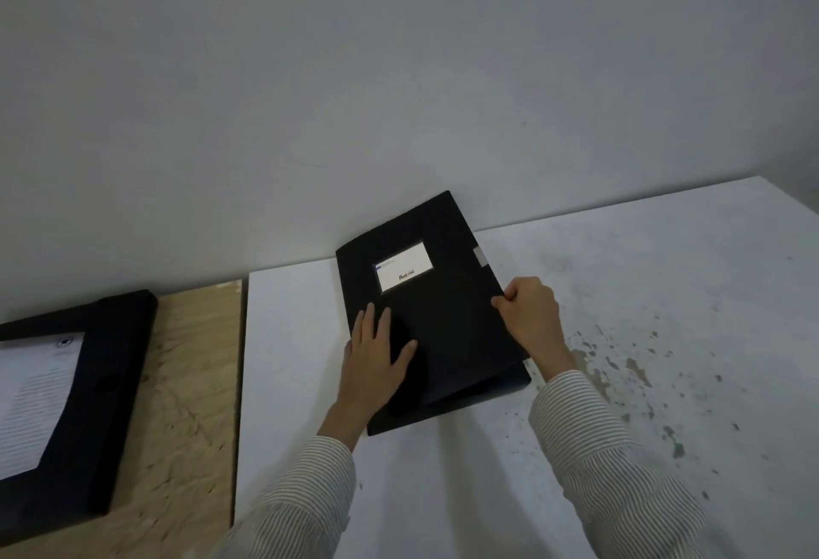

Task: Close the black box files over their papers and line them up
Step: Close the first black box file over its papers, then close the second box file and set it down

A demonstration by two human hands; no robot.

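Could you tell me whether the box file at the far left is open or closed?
Open: the left box file lies on the wooden board with its printed papers exposed.

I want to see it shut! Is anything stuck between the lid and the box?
Nothing visible. The lid lies almost flat on the black box file, left hand pressing on top, right hand gripping its edge.
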